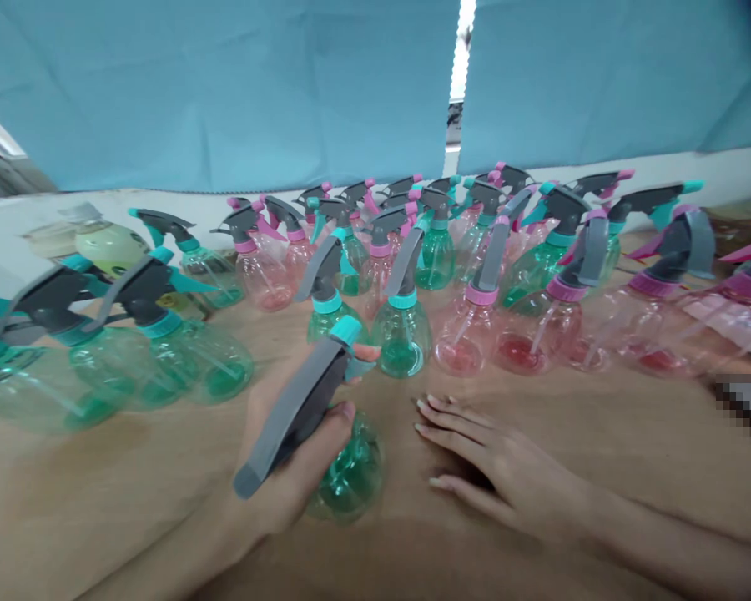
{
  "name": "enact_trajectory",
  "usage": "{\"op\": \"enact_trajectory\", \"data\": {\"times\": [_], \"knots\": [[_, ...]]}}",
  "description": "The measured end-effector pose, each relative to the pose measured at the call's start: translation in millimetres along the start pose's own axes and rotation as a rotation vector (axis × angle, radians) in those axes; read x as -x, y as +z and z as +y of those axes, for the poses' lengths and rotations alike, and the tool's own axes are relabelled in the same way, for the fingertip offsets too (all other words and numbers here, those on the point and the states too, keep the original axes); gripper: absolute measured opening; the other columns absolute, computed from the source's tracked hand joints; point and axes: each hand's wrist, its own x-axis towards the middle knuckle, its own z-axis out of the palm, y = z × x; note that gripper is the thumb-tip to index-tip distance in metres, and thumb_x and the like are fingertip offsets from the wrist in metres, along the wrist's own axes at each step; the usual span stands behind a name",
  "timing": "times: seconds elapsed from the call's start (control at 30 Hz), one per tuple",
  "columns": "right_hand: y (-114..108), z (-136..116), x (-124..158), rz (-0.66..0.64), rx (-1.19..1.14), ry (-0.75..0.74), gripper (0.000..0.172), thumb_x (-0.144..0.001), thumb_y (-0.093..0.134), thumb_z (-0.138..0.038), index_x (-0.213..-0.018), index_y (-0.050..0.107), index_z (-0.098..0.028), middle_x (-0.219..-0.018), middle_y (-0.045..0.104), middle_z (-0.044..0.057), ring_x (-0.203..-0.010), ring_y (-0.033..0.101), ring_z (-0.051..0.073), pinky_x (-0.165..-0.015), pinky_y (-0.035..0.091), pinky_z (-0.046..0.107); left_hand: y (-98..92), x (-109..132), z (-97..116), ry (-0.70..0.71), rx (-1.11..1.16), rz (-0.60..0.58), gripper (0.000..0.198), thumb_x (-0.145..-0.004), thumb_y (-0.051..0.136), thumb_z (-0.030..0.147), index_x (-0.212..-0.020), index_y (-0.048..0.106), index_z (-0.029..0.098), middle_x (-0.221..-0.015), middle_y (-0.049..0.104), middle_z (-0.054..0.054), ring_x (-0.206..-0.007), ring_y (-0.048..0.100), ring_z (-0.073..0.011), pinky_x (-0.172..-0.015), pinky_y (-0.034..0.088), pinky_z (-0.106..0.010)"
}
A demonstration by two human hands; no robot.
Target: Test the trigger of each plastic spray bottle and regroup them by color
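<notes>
My left hand (306,467) is wrapped round the neck of a spray bottle (354,472) with a clear green body, a grey head and a turquoise nozzle. The nozzle points away from me, and a finger lies near the turquoise trigger. Part of the neck is hidden behind the hand. To the right, my right hand (501,455) rests on the wooden table (400,551) with its fingers apart and nothing in them. Just beyond the hands stand a green spray bottle (404,338) and a pink spray bottle (463,338).
Several green spray bottles (194,359) stand at the left, several pink ones (538,330) at the right. More bottles crowd the back. A pale round container (109,246) sits at the back left. Blue cloth (256,92) hangs behind. A pixelated patch covers something at the right edge.
</notes>
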Motion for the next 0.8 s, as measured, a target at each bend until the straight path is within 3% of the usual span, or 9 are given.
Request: {"op": "enact_trajectory", "data": {"times": [0.1, 0.27, 0.5, 0.8], "knots": [[0.6, 0.9, 0.5, 0.003, 0.000, -0.004, 0.051, -0.095, 0.043, -0.047, -0.138, 0.045, -0.020, -0.149, 0.038, 0.003, -0.138, 0.030, 0.020, -0.114, 0.029, 0.040, -1.3, 0.0, 3.0, -0.009, -0.024, 0.057, 0.026, -0.076, 0.053, 0.037, -0.095, 0.070, 0.030, -0.080, 0.073, -0.001, -0.094, 0.067, -0.0259, -0.086, 0.054, -0.041], [1.0, 1.5, 1.4, 0.003, 0.010, -0.016, 0.050, -0.096, 0.043, -0.046, -0.138, 0.045, -0.019, -0.148, 0.038, 0.003, -0.138, 0.030, 0.019, -0.114, 0.029, 0.040, -2.4, -0.7, 10.9, -0.028, 0.002, 0.018, 0.025, -0.076, 0.056, 0.039, -0.094, 0.070, 0.030, -0.080, 0.074, -0.001, -0.096, 0.066, -0.0261, -0.086, 0.055, -0.040], [0.2, 0.5, 1.0, 0.007, 0.004, -0.009, 0.050, -0.095, 0.044, -0.045, -0.138, 0.046, -0.019, -0.148, 0.038, 0.004, -0.138, 0.031, 0.020, -0.113, 0.029, 0.042, -2.0, 1.4, 4.2, -0.022, -0.043, 0.078, 0.027, -0.074, 0.054, 0.040, -0.095, 0.069, 0.030, -0.076, 0.073, 0.001, -0.093, 0.067, -0.0248, -0.084, 0.056, -0.037], [-0.4, 0.7, 0.5, 0.000, -0.006, -0.010, 0.049, -0.095, 0.044, -0.045, -0.137, 0.047, -0.019, -0.148, 0.039, 0.004, -0.137, 0.032, 0.021, -0.113, 0.030, 0.042, -4.1, 5.3, 17.3, -0.082, -0.035, 0.004, 0.027, -0.077, 0.054, 0.035, -0.100, 0.068, 0.033, -0.075, 0.072, 0.001, -0.091, 0.068, -0.0233, -0.086, 0.056, -0.036]]}}
